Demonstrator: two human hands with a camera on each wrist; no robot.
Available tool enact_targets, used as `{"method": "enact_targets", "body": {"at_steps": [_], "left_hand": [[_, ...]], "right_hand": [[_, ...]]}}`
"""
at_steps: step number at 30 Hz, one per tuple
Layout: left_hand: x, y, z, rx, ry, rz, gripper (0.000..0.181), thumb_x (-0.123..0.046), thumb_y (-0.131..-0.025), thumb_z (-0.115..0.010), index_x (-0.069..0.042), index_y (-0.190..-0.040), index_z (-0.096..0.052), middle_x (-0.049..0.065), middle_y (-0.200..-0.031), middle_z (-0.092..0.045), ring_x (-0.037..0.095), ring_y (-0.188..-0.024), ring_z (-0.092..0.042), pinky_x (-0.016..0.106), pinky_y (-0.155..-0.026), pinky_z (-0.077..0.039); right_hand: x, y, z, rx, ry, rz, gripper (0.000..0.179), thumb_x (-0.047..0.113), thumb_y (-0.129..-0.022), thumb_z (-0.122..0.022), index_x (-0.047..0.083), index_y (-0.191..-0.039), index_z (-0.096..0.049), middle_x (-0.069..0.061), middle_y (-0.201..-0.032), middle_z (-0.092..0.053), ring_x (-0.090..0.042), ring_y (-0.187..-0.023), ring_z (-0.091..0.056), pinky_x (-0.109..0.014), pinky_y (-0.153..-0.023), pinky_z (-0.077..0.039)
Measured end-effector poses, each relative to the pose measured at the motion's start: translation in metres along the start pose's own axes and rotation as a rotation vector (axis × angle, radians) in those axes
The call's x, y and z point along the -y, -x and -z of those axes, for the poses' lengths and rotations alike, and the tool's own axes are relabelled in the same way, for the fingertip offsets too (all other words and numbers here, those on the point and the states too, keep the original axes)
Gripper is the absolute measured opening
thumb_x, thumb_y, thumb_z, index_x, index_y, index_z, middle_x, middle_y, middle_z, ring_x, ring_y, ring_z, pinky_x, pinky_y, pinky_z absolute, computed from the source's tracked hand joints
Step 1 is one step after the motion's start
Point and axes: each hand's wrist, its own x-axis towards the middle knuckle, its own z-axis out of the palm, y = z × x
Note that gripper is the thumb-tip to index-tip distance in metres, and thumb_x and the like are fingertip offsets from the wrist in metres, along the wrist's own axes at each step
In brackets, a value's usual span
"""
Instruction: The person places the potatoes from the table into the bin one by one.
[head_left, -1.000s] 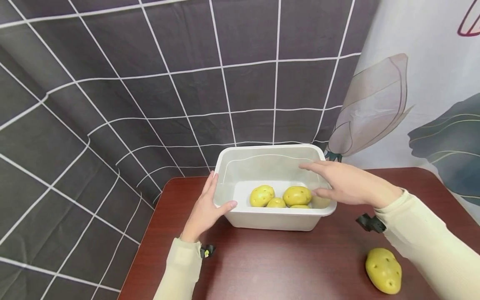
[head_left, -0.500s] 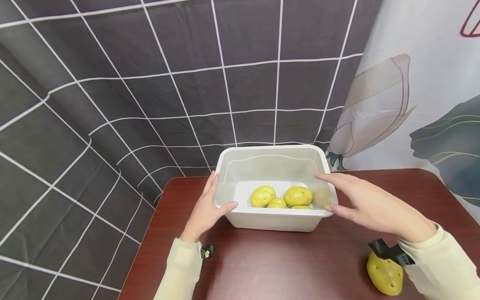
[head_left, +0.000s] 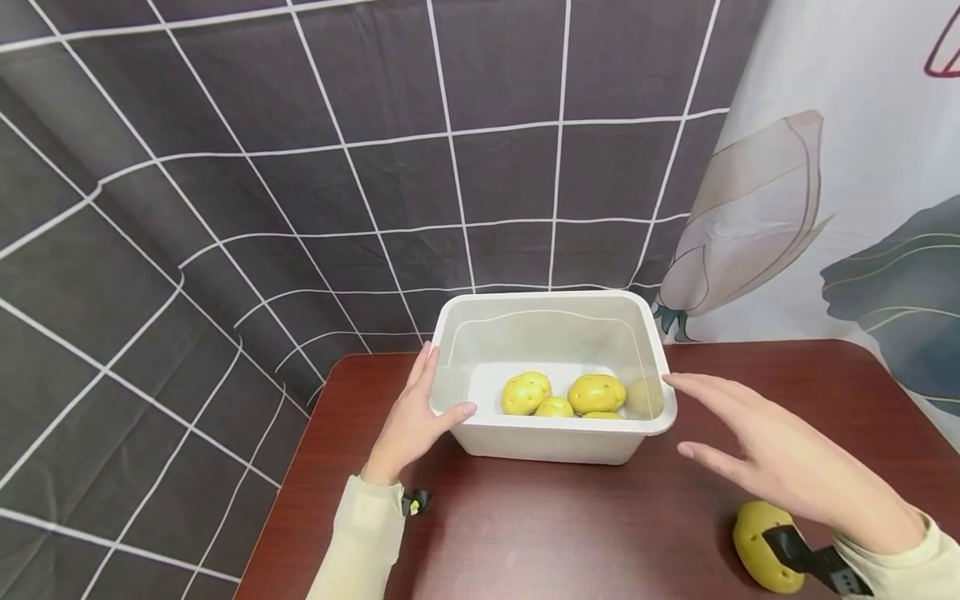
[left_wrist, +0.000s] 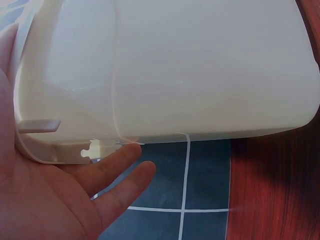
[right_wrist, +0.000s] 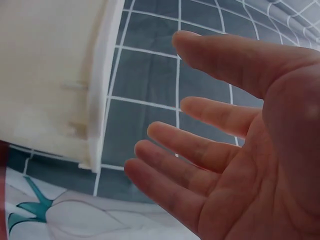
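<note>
table: dark red wood, everything's sitting on it, with the grid cloth and a flower-print cloth hanging behind.

bin: white plastic tub at the back-middle of the table, upright, open top. From your left wrist view it's the pale wall filling most of the shot; from the right wrist view you only get its rim corner.

potatoes in the bin: looks like four yellow ones piled on the bin floor, bunched toward the near wall, plus a pale blurry lump at the right wall that I can't make out. I'd call this part done.

loose potato: one more yellow one lying on the table near the front right, well apart from the bin, partly behind your right wrist strap. Judging by that, this is what's left, so you're most of the way through.

left hand: flat against the bin's left end, fingers straight up along the wall, thumb hooked on the near rim. Bracing it, not carrying anything. Wrist view shows the palm right under the rim.

right hand: spread wide, holding nothing, hovering above the table between the bin's right corner and the loose potato, touching neither. Wrist view confirms fingers loose and apart.
</note>
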Motion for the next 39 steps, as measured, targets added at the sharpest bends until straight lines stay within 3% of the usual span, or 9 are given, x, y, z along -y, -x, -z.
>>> {"method": "enact_targets", "body": {"at_steps": [12, 20, 22, 23, 27, 29, 34, 36, 39], "left_hand": [[0.000, -0.001, 0.001, -0.001, 0.006, -0.007, 0.104, -0.055, -0.083, -0.076, -0.017, -0.162, -0.021, -0.011, -0.167, -0.011, 0.024, -0.148, -0.028, 0.054, -0.114, -0.032], [-0.001, -0.001, 0.001, -0.004, -0.003, 0.000, 0.103, -0.056, -0.084, -0.076, -0.018, -0.162, -0.021, -0.011, -0.167, -0.012, 0.025, -0.148, -0.030, 0.055, -0.113, -0.033], [-0.001, 0.000, 0.001, -0.004, 0.001, 0.002, 0.103, -0.056, -0.084, -0.076, -0.017, -0.162, -0.021, -0.011, -0.167, -0.012, 0.025, -0.148, -0.030, 0.055, -0.113, -0.033], [-0.001, 0.000, 0.001, -0.004, 0.000, 0.003, 0.103, -0.056, -0.084, -0.076, -0.017, -0.162, -0.021, -0.011, -0.167, -0.011, 0.025, -0.148, -0.030, 0.054, -0.114, -0.033], [0.000, 0.000, 0.000, -0.005, 0.003, -0.003, 0.103, -0.056, -0.084, -0.076, -0.017, -0.162, -0.021, -0.010, -0.167, -0.012, 0.024, -0.148, -0.029, 0.054, -0.114, -0.032], [0.000, 0.000, 0.000, -0.008, 0.001, -0.005, 0.103, -0.056, -0.084, -0.076, -0.017, -0.162, -0.021, -0.010, -0.167, -0.012, 0.024, -0.148, -0.030, 0.054, -0.114, -0.032], [-0.002, 0.000, 0.000, -0.011, 0.000, -0.004, 0.103, -0.056, -0.083, -0.076, -0.017, -0.162, -0.021, -0.010, -0.167, -0.012, 0.024, -0.147, -0.031, 0.054, -0.114, -0.033], [-0.003, 0.001, 0.000, -0.013, 0.000, -0.009, 0.104, -0.056, -0.084, -0.076, -0.016, -0.162, -0.021, -0.009, -0.168, -0.012, 0.025, -0.147, -0.031, 0.054, -0.113, -0.033], [-0.004, 0.002, 0.000, -0.016, 0.006, -0.015, 0.104, -0.055, -0.083, -0.076, -0.015, -0.162, -0.021, -0.006, -0.168, -0.013, 0.027, -0.147, -0.031, 0.055, -0.113, -0.033]], "right_hand": [[-0.023, 0.049, -0.022, -0.056, 0.053, -0.060, 0.081, 0.031, -0.074, -0.090, 0.022, -0.145, -0.051, -0.004, -0.135, -0.058, -0.025, -0.118, -0.052, 0.003, -0.097, -0.006], [-0.043, 0.080, -0.040, 0.004, 0.046, -0.157, 0.079, 0.031, -0.074, -0.089, 0.015, -0.142, -0.052, -0.010, -0.133, -0.058, -0.028, -0.117, -0.050, 0.004, -0.093, -0.002], [-0.048, 0.085, -0.045, 0.043, 0.050, -0.188, 0.078, 0.034, -0.076, -0.088, 0.012, -0.141, -0.052, -0.013, -0.133, -0.058, -0.033, -0.115, -0.053, -0.007, -0.105, -0.022], [-0.050, 0.088, -0.048, 0.051, 0.049, -0.198, 0.078, 0.034, -0.075, -0.088, 0.012, -0.141, -0.053, -0.014, -0.133, -0.059, -0.035, -0.114, -0.054, -0.007, -0.103, -0.023], [-0.061, 0.100, -0.058, 0.058, 0.098, -0.197, 0.079, 0.036, -0.071, -0.091, 0.013, -0.137, -0.055, -0.011, -0.129, -0.061, -0.033, -0.108, -0.057, -0.032, -0.082, -0.051], [-0.066, 0.106, -0.063, 0.034, 0.105, -0.184, 0.080, 0.035, -0.067, -0.093, 0.013, -0.135, -0.057, -0.009, -0.127, -0.063, -0.029, -0.106, -0.057, -0.018, -0.080, -0.044], [-0.072, 0.113, -0.072, 0.122, 0.092, -0.237, 0.080, 0.038, -0.068, -0.092, 0.007, -0.134, -0.058, -0.016, -0.127, -0.062, -0.035, -0.110, -0.059, -0.039, -0.085, -0.052], [-0.074, 0.117, -0.076, 0.141, 0.105, -0.255, 0.081, 0.039, -0.068, -0.091, 0.006, -0.133, -0.057, -0.017, -0.127, -0.061, -0.039, -0.108, -0.059, -0.046, -0.081, -0.053], [-0.076, 0.124, -0.085, 0.098, 0.118, -0.250, 0.082, 0.039, -0.066, -0.092, 0.007, -0.133, -0.057, -0.016, -0.128, -0.061, -0.035, -0.109, -0.057, -0.030, -0.088, -0.047]]}}
